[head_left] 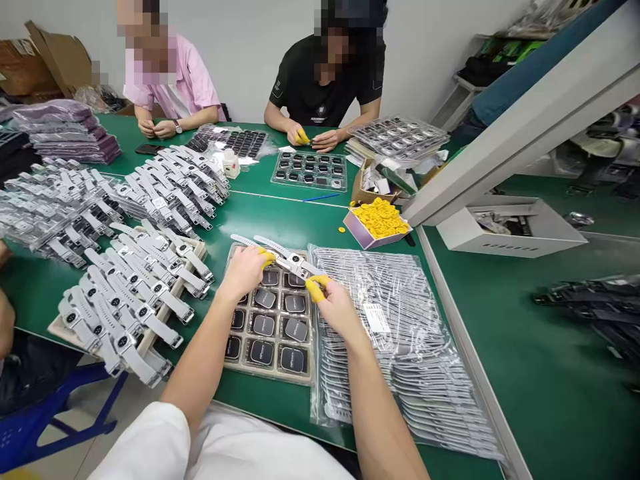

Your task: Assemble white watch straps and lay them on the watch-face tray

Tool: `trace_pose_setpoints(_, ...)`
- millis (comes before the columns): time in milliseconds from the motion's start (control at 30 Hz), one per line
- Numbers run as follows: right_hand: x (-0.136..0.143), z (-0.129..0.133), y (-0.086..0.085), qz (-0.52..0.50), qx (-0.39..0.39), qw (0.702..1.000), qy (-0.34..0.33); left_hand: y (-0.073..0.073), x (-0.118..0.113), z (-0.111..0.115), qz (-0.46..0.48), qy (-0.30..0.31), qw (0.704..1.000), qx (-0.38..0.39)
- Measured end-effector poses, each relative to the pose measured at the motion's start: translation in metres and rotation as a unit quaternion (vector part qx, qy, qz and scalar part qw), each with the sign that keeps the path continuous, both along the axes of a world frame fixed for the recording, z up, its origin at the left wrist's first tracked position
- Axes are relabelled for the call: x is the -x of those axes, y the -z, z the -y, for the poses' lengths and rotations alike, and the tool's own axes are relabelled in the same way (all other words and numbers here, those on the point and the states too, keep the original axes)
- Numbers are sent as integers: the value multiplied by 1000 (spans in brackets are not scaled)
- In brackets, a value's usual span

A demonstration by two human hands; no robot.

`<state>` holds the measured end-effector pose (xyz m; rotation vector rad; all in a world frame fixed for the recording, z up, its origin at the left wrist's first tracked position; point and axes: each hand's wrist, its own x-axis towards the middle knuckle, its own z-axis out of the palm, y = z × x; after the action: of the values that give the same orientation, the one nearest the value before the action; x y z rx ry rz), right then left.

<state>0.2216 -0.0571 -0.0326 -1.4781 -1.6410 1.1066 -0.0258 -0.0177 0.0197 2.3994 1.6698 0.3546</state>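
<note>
A smartwatch with a pale grey strap (298,260) is stretched between my hands, over the far edge of a tray of square black watch faces (263,325). My left hand (246,268), in yellow finger cots, is closed on the watch's left side. At the buckle end, my right hand (334,303) pinches the strap with yellow-covered fingertips. Two strap ends run up and left past my left hand; how the pieces join is too small to tell. Beside the tray, under my right forearm, lies a clear bag of grey straps (380,293).
Left of me, strapped watches rest on a rack (167,303), with more watch stacks (170,183) behind. A box of yellow finger cots (379,223) stands beyond the strap bag. Two people sit opposite; the one in black handles something near another tray (310,171). A slanted white post (500,120) rises right.
</note>
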Motion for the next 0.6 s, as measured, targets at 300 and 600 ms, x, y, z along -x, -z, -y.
trace_pose_setpoints(300, 18, 5, -13, 83, -26, 993, -83, -35, 55, -33, -150, -99, 974, 137)
trace_pose_setpoints(600, 11, -2, -10, 110, -47, 992, -52, -27, 69, -62, -206, -180, 954, 125)
